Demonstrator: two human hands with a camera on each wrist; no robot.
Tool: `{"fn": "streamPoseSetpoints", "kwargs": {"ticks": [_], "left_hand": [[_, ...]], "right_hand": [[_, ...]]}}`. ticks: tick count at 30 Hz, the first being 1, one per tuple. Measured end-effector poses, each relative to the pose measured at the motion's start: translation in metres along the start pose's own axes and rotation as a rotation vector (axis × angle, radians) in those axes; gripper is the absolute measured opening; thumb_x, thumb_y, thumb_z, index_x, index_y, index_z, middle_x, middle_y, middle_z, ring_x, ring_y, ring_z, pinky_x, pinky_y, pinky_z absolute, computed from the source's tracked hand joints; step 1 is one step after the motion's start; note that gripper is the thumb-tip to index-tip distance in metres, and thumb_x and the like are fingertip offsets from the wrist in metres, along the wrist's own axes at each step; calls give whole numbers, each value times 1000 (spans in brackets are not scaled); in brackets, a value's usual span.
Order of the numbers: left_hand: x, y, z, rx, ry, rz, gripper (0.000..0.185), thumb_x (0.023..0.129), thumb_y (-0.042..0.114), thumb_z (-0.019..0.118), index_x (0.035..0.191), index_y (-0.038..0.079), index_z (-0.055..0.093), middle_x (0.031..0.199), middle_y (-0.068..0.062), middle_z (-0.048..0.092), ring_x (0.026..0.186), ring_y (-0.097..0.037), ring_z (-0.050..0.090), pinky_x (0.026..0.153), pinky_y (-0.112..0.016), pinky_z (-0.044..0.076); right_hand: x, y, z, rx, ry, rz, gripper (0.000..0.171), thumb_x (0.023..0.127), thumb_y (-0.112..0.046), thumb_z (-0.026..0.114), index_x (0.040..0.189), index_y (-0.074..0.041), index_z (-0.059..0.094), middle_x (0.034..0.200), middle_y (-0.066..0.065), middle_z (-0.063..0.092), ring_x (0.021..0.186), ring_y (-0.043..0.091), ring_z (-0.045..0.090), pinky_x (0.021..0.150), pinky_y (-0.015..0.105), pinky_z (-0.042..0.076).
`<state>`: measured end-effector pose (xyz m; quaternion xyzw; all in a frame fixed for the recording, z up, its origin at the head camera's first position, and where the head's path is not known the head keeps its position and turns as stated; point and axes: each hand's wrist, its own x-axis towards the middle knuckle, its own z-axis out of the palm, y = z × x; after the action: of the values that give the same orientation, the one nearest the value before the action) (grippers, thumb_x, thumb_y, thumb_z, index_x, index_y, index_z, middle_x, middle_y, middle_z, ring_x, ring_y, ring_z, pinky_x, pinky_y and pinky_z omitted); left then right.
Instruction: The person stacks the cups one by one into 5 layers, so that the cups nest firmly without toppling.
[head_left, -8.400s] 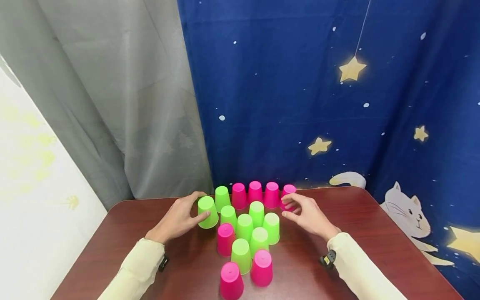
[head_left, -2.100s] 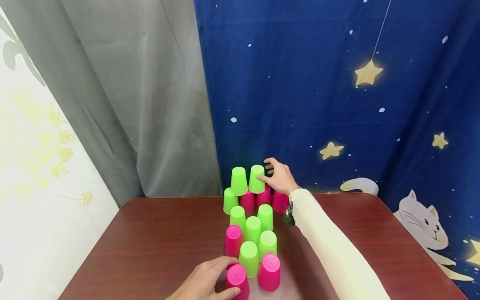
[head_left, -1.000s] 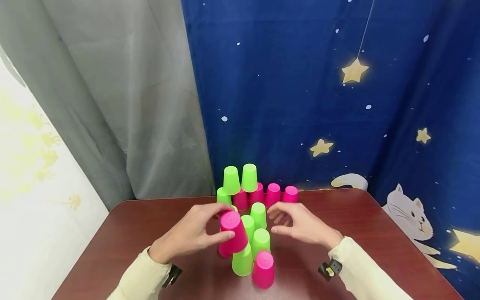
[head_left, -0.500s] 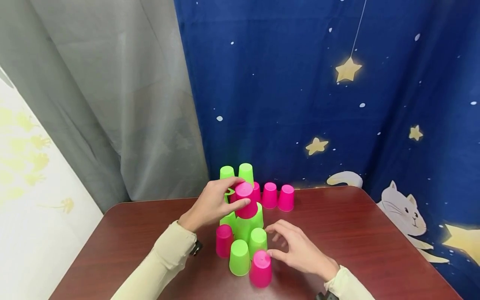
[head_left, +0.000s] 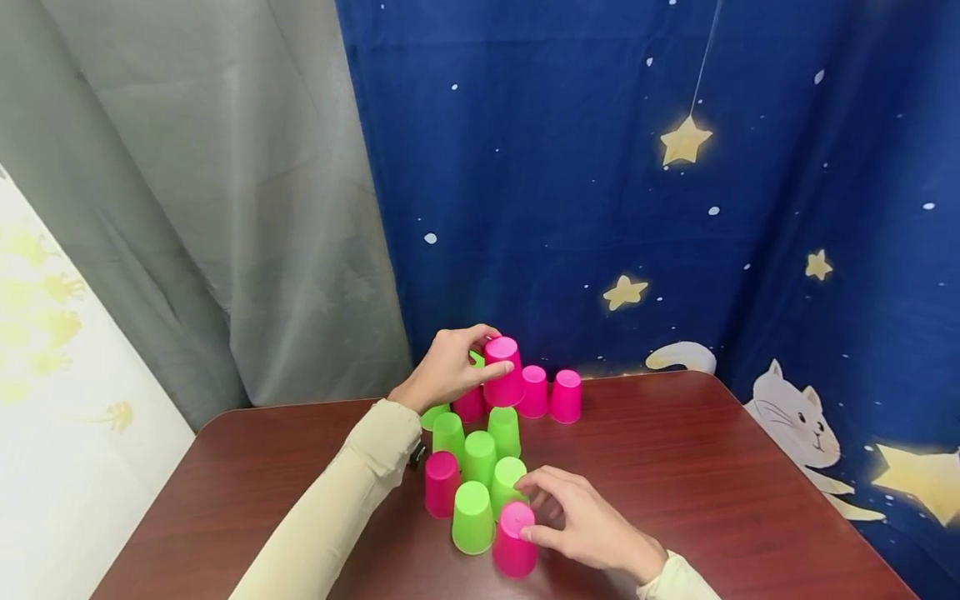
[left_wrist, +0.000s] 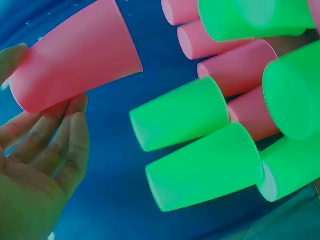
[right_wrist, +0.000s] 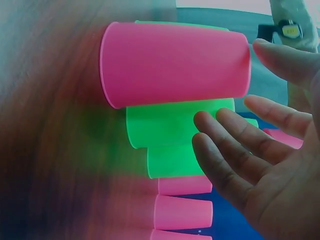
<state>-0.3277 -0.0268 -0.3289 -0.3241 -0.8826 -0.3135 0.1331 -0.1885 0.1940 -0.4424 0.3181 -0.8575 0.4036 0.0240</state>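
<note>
Left hand [head_left: 450, 371] grips pink cup [head_left: 503, 371] above back row, frame centre; right hand [head_left: 581, 521], fingers loosely spread, touches front pink cup [head_left: 515, 538]. Second tier barely begun; seven cups wait on tabletop [head_left: 712, 475].

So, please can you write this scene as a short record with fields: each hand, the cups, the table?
left hand: grips a raised pink cup at the far rows of cups
right hand: fingers on the nearest pink cup
other cups: green and pink, upside down, clustered on the table
table: dark red-brown
backdrop: blue star curtain
</note>
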Motion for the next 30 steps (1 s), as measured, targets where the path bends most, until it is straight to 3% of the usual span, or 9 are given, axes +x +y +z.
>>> {"fn": "streamPoseSetpoints", "kwargs": {"ticks": [6, 13, 18, 23, 30], "left_hand": [[26, -9, 10, 1, -11, -73, 48, 86, 37, 78, 123, 12, 65, 110, -4, 73, 99, -20, 69, 82, -31, 60], [49, -5, 22, -18, -1, -128, 51, 85, 34, 80, 126, 8, 63, 114, -8, 68, 107, -29, 66, 86, -34, 59], [55, -2, 30, 23, -27, -187, 55, 87, 34, 78, 132, 9, 61, 122, -9, 67, 112, -27, 62, 92, -37, 58], [57, -7, 40, 129, -11, -184, 54, 86, 36, 78, 132, 10, 62, 122, -9, 69, 117, -28, 58, 97, -41, 55], [58, -17, 51, 225, -9, -202, 54, 88, 37, 76, 132, 10, 62, 122, -11, 70, 126, -34, 51, 108, -48, 41]], "right_hand": [[-3, 2, 8, 33, 14, -31, 39, 86, -22, 80, 119, -13, 63, 101, -5, 66, 82, -2, 63, 67, 23, 58], [-2, 0, 13, 27, 14, -71, 38, 83, -15, 80, 118, -16, 63, 98, -6, 67, 82, -2, 63, 68, 22, 58], [-4, -1, 12, 39, 3, -61, 37, 85, -16, 80, 118, -18, 63, 100, -6, 67, 83, -2, 63, 70, 22, 58], [-6, 1, 12, 51, -4, -48, 38, 86, -18, 79, 120, -20, 63, 102, -6, 67, 85, -2, 63, 70, 23, 59], [-7, 2, 14, 50, -3, -56, 36, 87, -19, 78, 120, -22, 63, 103, -7, 67, 85, -2, 63, 70, 23, 58]]}}
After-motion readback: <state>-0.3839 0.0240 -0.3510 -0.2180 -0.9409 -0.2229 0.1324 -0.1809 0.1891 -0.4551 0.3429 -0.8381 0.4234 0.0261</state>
